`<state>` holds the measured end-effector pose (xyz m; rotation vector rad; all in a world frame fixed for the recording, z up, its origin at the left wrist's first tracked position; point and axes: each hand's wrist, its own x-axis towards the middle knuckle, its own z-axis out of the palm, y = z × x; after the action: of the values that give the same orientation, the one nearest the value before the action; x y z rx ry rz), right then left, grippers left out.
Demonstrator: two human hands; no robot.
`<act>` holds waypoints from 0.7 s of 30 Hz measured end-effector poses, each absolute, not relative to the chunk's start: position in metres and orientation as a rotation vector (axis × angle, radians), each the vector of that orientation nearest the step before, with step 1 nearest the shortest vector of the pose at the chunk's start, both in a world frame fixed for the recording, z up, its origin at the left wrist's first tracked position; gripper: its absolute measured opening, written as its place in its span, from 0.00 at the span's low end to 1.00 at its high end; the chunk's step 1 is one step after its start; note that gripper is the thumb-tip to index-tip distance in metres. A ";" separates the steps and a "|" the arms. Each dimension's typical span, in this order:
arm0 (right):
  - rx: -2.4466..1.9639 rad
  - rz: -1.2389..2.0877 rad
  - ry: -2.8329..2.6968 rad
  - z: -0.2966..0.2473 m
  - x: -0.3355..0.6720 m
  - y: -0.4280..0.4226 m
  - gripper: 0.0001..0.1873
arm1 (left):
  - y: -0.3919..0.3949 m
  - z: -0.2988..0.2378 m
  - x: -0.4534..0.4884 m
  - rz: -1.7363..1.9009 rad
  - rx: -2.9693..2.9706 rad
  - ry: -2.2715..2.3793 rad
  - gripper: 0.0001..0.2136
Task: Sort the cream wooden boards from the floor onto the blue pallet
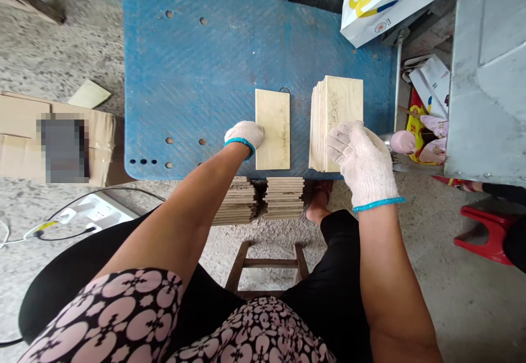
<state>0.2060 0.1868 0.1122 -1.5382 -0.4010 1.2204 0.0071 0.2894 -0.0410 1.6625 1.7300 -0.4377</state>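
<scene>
Panel (272, 127): one, by left hand (245, 134); stacks (344, 100): three.

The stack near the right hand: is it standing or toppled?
The stack is standing: its pale boards lie piled, edges layered closely together.

This looks like a small, makeshift workshop. A scuffed blue plastic work surface (230, 50) spreads toward twelve o'clock, with a stack of pale slabs (344, 100) at two o'clock. More slabs are piled low at six o'clock, over a rough concrete floor (267, 237). A power strip (101, 212) with plugged-in cords lies between eight and nine, and a worn cardboard box (24, 122) sits at nine. Grey sheet metal (489, 78) stands between two and three; a red plastic stool (485, 237) sits between three and four.
</scene>
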 end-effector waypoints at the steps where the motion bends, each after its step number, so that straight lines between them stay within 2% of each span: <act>1: -1.538 1.217 -0.404 0.112 0.206 0.187 0.21 | 0.290 -0.037 0.008 -0.523 1.715 1.705 0.21; 4: -1.539 1.219 -0.432 0.113 0.206 0.188 0.20 | 0.290 -0.027 0.009 -0.662 1.814 1.662 0.22; 8: -1.522 1.236 -0.452 0.115 0.207 0.187 0.22 | 0.289 -0.016 0.007 -0.594 1.841 1.677 0.25; 15: -1.476 1.273 -0.497 0.123 0.210 0.187 0.22 | 0.274 0.011 0.012 -0.128 1.804 1.782 0.22; 21: -1.420 1.306 -0.528 0.133 0.218 0.191 0.23 | 0.183 0.033 0.029 0.277 1.646 1.715 0.15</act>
<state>0.2184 0.1905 0.1333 -1.4203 -0.5280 1.3060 0.0294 0.1828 0.0332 1.6461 1.7147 0.2771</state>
